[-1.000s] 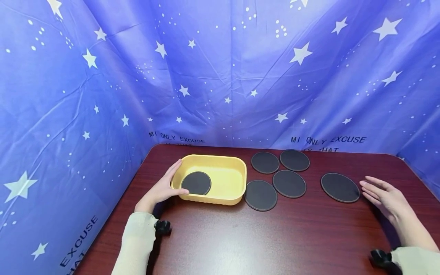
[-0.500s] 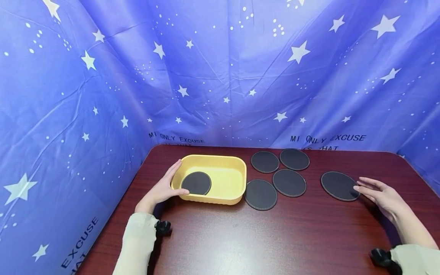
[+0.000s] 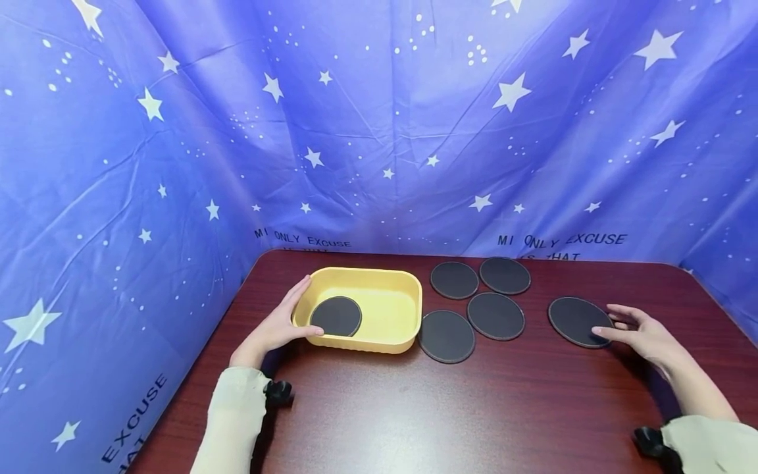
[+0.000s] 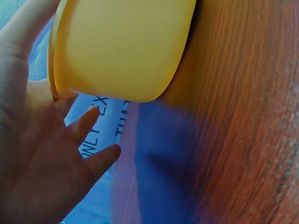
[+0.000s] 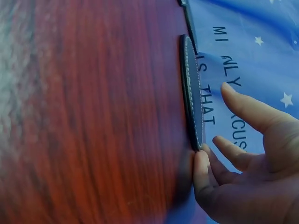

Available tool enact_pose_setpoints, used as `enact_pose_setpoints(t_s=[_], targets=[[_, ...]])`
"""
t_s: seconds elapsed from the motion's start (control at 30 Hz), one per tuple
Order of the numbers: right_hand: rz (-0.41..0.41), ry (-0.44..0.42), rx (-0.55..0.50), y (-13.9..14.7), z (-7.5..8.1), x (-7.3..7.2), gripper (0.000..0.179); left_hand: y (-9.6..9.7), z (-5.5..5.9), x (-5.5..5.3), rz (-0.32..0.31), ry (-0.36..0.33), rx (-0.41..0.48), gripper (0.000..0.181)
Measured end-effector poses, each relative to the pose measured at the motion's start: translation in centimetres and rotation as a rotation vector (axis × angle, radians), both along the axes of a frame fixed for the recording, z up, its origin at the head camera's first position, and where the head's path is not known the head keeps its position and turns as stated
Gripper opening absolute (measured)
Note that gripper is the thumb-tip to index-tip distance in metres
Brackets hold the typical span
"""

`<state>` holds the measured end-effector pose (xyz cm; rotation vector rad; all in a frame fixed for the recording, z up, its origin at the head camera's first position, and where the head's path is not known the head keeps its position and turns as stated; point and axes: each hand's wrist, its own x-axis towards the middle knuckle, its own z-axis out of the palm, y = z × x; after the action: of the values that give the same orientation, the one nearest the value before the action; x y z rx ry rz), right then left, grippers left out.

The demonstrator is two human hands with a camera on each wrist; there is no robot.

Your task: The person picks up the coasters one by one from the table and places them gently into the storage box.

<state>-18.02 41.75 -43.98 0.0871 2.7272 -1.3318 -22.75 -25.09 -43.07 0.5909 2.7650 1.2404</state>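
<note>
Leftward has moved the right hand (image 3: 642, 339), relaxed, its thumb above the rightmost black coaster (image 3: 576, 321) on the desk (image 3: 480, 408), fingertips at its edge; the left hand (image 3: 275, 329) grips the yellow box (image 3: 376, 343).

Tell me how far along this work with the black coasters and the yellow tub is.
Seemingly done: one coaster lies inside the tub.
In hand: the left hand holds the tub's left end, while the right hand touches the rightmost coaster, its thumb above it, apparently about to pick it up.
Probably left: that one plus the four coasters lying on the table between.
</note>
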Motion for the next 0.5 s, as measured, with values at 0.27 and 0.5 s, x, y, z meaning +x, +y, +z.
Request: enact_pose_setpoints(t_s=[0.27, 0.5], targets=[[0.071, 0.054, 0.292, -0.9, 0.7, -0.8, 0.085, 0.0, -0.1, 0.0, 0.001, -0.011, -0.003, 0.11], [0.068, 0.05, 0.356, -1.5, 0.8, -0.8, 0.09, -0.1, -0.1, 0.0, 0.0, -0.013, 0.001, 0.11]])
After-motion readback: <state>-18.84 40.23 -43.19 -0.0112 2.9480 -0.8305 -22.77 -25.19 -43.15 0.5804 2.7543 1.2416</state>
